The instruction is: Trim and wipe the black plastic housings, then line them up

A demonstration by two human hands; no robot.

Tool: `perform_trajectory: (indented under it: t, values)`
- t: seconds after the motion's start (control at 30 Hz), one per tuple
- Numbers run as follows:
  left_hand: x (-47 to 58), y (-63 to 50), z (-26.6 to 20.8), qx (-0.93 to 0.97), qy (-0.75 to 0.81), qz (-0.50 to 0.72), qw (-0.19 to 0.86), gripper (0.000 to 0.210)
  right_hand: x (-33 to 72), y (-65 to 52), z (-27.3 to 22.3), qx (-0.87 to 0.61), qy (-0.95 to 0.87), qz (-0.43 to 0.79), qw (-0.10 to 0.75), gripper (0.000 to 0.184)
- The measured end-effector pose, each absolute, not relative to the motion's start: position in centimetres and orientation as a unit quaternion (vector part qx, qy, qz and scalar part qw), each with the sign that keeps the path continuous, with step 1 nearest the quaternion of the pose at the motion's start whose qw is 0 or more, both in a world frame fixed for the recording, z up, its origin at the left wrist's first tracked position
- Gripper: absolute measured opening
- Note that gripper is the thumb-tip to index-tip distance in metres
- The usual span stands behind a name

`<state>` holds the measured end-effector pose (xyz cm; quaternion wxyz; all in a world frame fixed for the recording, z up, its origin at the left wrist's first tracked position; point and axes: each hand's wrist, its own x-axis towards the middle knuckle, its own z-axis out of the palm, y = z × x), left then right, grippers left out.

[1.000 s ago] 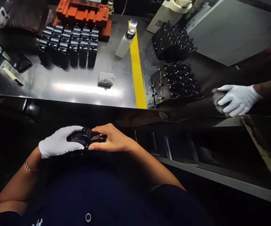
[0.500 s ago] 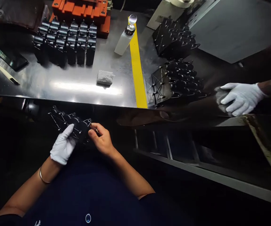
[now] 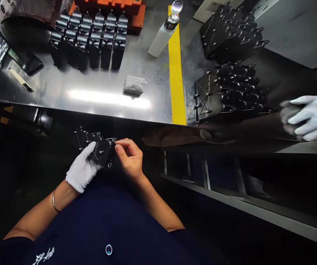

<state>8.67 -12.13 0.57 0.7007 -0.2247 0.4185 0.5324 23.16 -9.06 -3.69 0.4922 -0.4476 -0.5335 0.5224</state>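
My left hand (image 3: 82, 167), in a white glove, is closed round a black molded part (image 3: 102, 149) with small lugs and metal-bright pins, held in front of the bench edge. At the part's right end is my bare right hand (image 3: 131, 156). Its thumb and forefinger are pinched together close to a corner lug; anything between them is too small to make out. Similar black molded parts (image 3: 89, 40) stand in a row on the bench, beyond my hands.
On the metal bench (image 3: 98, 82) lie a folded white cloth (image 3: 134, 85), a white bottle (image 3: 160, 39), a knife-like tool (image 3: 21, 80) and a dark phone (image 3: 27, 60). Past the yellow stripe (image 3: 176, 77), more black parts (image 3: 238, 86) are stacked. Another person's gloved hand (image 3: 314, 117) is at right.
The view has shifted, so the bench items sit further right. The black part has turned somewhat in my left hand, and my right fingers have pinched closer together at its corner.
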Motion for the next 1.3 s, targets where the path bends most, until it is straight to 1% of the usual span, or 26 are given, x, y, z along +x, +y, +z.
perform_trajectory:
  t: [0.17,0.3,0.47,0.73,0.8,0.93,0.97,1.0,1.17,1.3]
  values:
    - [8.5,-12.2,0.6,-0.197,0.418,0.512,0.725,0.020,23.7,-8.6,-4.3,-0.408,-0.593,0.445,0.533,0.008]
    - [7.9,-12.2,0.0,-0.165,0.424,0.503,0.735,0.020,23.6,-8.5,-4.7,-0.445,-0.598,0.404,0.531,0.009]
    - [7.2,-12.3,-0.7,-0.158,0.412,0.485,0.755,0.023,23.3,-8.3,-5.5,-0.459,-0.607,0.386,0.521,0.009]
    - [6.4,-12.2,-1.5,-0.165,0.407,0.494,0.750,0.022,22.6,-8.1,-6.5,-0.452,-0.610,0.389,0.522,0.011]
    - [6.5,-12.4,-1.1,-0.176,0.413,0.491,0.747,0.023,22.6,-7.5,-7.3,-0.464,-0.596,0.395,0.523,0.013]
    - [7.2,-13.4,0.6,-0.204,0.455,0.458,0.736,0.021,23.7,-6.4,-8.6,-0.559,-0.514,0.411,0.505,0.027]
    - [7.4,-13.5,0.8,-0.203,0.459,0.450,0.738,0.020,24.0,-6.5,-8.4,-0.564,-0.506,0.415,0.503,0.029]
    - [7.5,-13.5,1.0,-0.206,0.460,0.449,0.738,0.020,24.3,-6.7,-8.0,-0.552,-0.513,0.420,0.506,0.027]
    - [7.5,-12.6,0.2,-0.213,0.432,0.508,0.714,0.025,24.3,-8.9,-4.8,-0.425,-0.581,0.450,0.529,0.008]
    - [7.5,-12.5,-0.2,-0.197,0.435,0.508,0.717,0.026,23.8,-9.5,-3.8,-0.397,-0.593,0.445,0.541,0.007]
